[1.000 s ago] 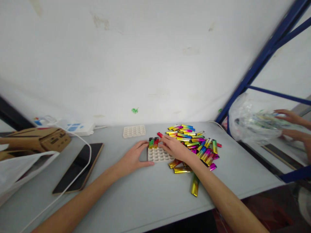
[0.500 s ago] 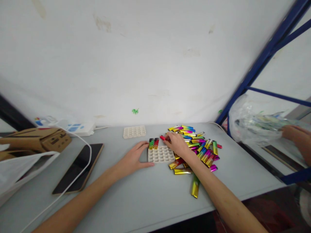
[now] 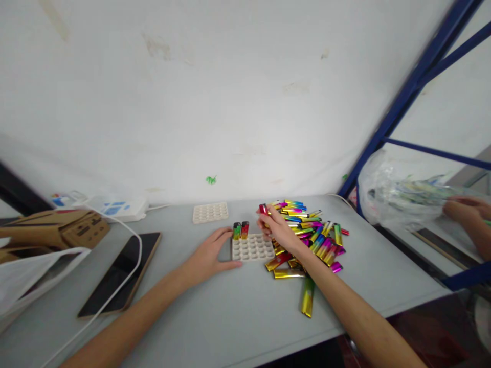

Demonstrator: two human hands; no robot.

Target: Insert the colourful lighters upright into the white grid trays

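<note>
A white tray (image 3: 253,250) with rows of small pockets lies on the grey table. Two lighters stand upright in its back left corner: a green lighter (image 3: 237,231) and a red lighter (image 3: 244,230). My left hand (image 3: 210,253) rests at the tray's left side, thumb and fingers spread around its edge. Above the tray's back right corner, my right hand (image 3: 276,225) grips another red lighter (image 3: 263,208), held upright. Just right of the tray spreads a loose pile of shiny multicoloured lighters (image 3: 318,237), partly hidden by my right forearm.
A second pocketed tray (image 3: 210,212) lies near the wall. To the left are a dark tablet (image 3: 120,273), a white cable (image 3: 134,255), a cardboard box (image 3: 57,227) and a white power strip (image 3: 126,208). At right, another person's hand (image 3: 466,209) touches a clear plastic bag (image 3: 402,197).
My right hand has lifted the red lighter from the pile's left edge and turned it from lying to upright. My left hand keeps its place beside the tray.
</note>
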